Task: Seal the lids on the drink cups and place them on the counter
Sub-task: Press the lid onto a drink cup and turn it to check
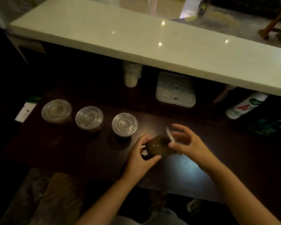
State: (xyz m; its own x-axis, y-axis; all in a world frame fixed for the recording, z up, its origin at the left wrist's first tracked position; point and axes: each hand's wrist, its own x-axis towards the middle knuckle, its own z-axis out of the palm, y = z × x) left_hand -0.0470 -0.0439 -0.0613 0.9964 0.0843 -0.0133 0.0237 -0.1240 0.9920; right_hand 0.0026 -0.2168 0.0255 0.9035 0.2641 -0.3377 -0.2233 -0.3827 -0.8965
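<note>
Both hands meet at frame centre: left hand [140,153] cups the thin, squashy drink cup [157,147]; right hand [187,143] pinches its light, stiff lid [170,134], tilted. Best held low, gently.

We see three clear plastic drink cups standing upright in a row on the dark tabletop [71,143], each capped with a clear flat lid: the left cup [56,110], the middle cup [89,117] just beside it, and the right cup [125,124] a little apart. A fourth cup [157,147] of dark drink lies tipped sideways, its clear lid [169,134] on edge at its mouth.
</note>
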